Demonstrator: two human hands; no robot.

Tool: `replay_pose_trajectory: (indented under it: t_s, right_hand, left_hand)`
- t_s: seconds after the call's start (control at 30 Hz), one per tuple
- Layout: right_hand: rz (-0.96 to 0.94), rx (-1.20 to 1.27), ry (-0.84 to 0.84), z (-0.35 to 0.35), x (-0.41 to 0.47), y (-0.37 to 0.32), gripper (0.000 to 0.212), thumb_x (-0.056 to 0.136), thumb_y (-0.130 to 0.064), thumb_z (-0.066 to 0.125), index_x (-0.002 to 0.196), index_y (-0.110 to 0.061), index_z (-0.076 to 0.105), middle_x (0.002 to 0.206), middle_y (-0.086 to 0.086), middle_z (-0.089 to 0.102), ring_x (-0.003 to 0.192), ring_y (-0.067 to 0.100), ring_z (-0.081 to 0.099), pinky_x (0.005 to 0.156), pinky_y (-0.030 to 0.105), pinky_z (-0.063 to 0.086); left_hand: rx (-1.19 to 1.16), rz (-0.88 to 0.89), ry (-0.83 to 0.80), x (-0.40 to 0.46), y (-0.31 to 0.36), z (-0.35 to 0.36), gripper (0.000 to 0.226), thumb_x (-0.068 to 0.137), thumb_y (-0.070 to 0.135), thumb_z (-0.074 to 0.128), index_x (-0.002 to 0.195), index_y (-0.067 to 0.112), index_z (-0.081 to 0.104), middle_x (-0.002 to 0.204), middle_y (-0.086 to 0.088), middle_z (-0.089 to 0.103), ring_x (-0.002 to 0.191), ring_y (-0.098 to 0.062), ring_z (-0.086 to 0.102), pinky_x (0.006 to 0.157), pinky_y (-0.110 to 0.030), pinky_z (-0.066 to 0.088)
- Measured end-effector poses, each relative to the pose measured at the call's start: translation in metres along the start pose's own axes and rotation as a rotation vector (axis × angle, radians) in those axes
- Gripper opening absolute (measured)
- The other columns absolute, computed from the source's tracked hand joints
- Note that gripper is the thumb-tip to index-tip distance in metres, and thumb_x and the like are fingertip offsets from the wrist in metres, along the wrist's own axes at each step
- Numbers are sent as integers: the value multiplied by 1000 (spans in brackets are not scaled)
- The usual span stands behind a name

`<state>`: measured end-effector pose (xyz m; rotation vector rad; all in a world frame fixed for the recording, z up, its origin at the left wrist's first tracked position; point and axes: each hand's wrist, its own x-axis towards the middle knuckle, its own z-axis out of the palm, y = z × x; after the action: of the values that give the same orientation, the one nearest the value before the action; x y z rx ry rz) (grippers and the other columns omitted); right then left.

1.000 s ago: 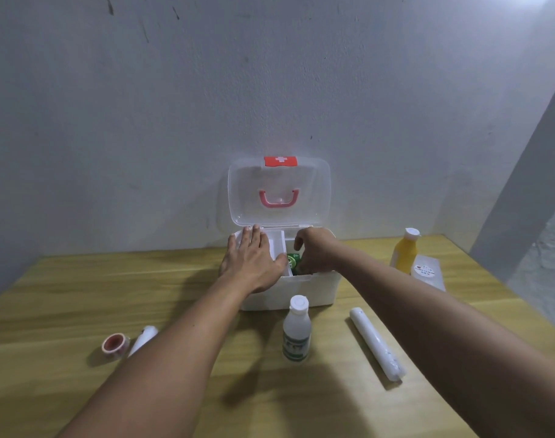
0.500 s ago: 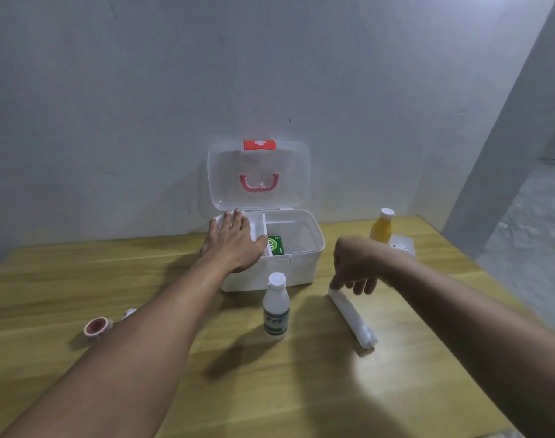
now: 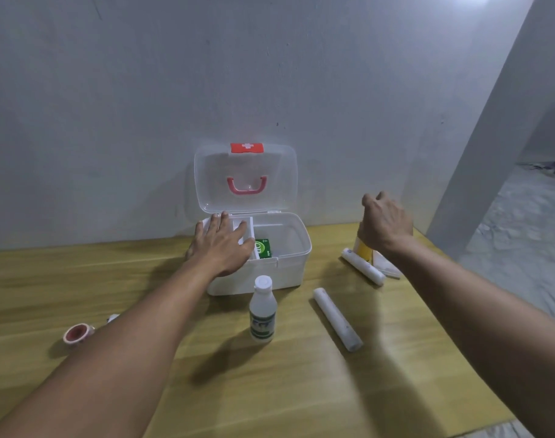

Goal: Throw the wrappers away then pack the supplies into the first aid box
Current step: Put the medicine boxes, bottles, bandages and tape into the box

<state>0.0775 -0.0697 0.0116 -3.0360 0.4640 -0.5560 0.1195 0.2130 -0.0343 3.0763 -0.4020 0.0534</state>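
Your left hand (image 3: 221, 248) lies flat, fingers spread, on the left rim of the open box (image 3: 289, 248), pinning it to the table (image 3: 143, 279); hold it that way so the box does not slide while you load it. Your right hand (image 3: 385, 227) hovers over the yellow bottle (image 3: 363, 249) at the table's right edge, fingers curled loosely and gripping nothing. Close around the bottle's body, lift it clear of the short roll (image 3: 363, 267) lying just beside it, and set it in the large right compartment, where a green packet (image 3: 264, 248) already sits. The white bottle (image 3: 263, 308), long roll (image 3: 337, 319) and tape (image 3: 77, 334) wait on the table. I see no wrappers left; a flat white packet behind the yellow bottle is too hidden to name.
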Motion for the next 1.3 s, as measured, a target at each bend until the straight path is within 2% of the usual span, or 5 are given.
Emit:
replay_pose_trajectory:
  t_s: [0.13, 0.53, 0.67, 1.17, 1.3]
  right_hand:
    - [-9, 16, -127, 11, 10, 7, 36, 83, 3, 51, 117, -6, 59, 114, 16, 62, 100, 36, 58, 78, 40, 50]
    - [-266, 465, 242, -70, 4, -63, 30, 81, -10, 71, 110, -4, 67, 106, 18, 70, 91, 32, 63, 73, 33, 48]
    - [-384, 558, 143, -70, -17, -95, 28, 79, -10, 75, 106, -4, 69, 103, 13, 72, 83, 19, 63, 74, 28, 54]
    - [-485, 553, -154, -12, -50, -115, 27, 76, -14, 79, 101, -5, 73, 98, 10, 75, 86, 22, 68, 81, 37, 57]
    - [-393, 684, -170, -16, -43, -106, 26, 84, -25, 73, 104, -8, 73, 100, 6, 75, 81, 12, 66, 76, 25, 53]
  left_hand:
    - [13, 2, 6, 1, 0, 1, 59, 96, 52, 13, 152, 32, 13, 163, -12, -4, 150, -28, -6, 118, -51, -2]
    - [-36, 19, 26, -3, 1, -1, 57, 96, 47, 14, 147, 28, 31, 162, -14, -1, 150, -29, -4, 118, -52, -2]
    - [-43, 27, 37, -4, 2, -2, 50, 95, 44, 17, 128, 26, 50, 162, -17, 3, 150, -32, -1, 118, -55, 0]
    - [-40, 8, 46, -5, 1, -2, 60, 97, 48, 17, 149, 20, 28, 163, -14, 2, 150, -28, -2, 119, -52, 0]
    - [-40, 10, 41, -4, 0, -2, 59, 98, 47, 17, 150, 21, 26, 163, -12, 1, 151, -28, -2, 119, -52, -1]
